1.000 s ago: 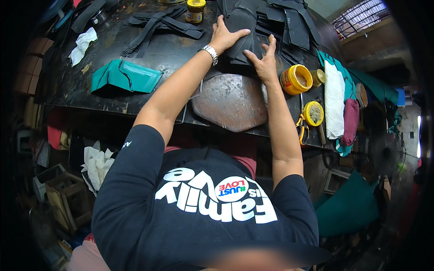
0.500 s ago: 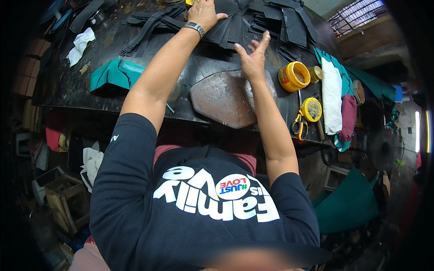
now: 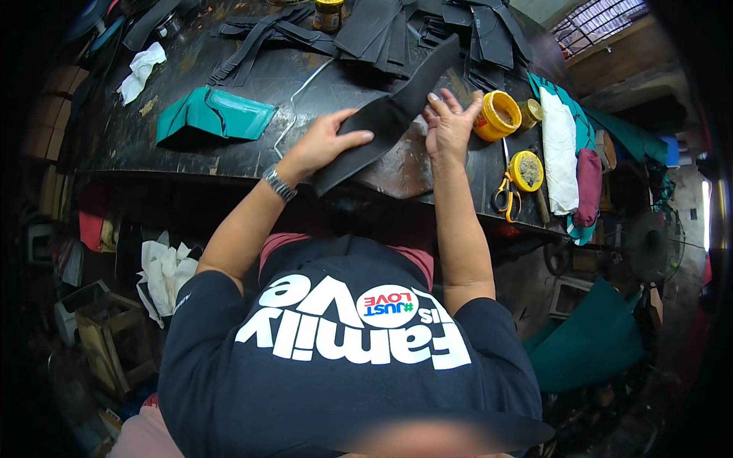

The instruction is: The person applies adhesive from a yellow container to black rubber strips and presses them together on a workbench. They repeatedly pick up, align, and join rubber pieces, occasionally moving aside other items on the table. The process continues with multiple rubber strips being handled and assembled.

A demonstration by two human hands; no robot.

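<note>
My left hand [image 3: 324, 143] is closed on the near part of a long, curved black sheet piece [image 3: 378, 122], thumb on top. The piece slants up to the right, tilted over a worn brown slab [image 3: 408, 169] that it partly covers. My right hand [image 3: 450, 126] is open, its fingers spread beside the right edge of the piece; whether they touch it I cannot tell. Just right of that hand stands an uncapped yellow jar [image 3: 500, 114] with brownish contents.
Stacked black pieces [image 3: 374, 34] and black strips [image 3: 263, 38] lie at the back. A folded teal piece [image 3: 217, 114] is on the left. Orange-handled scissors [image 3: 505, 200], a yellow lid [image 3: 527, 169] and a white cloth [image 3: 560, 153] lie right.
My left hand has come back from the far stacks toward me, now with a black sheet piece. My right hand has moved slightly nearer and right. A white cord now shows on the table.
</note>
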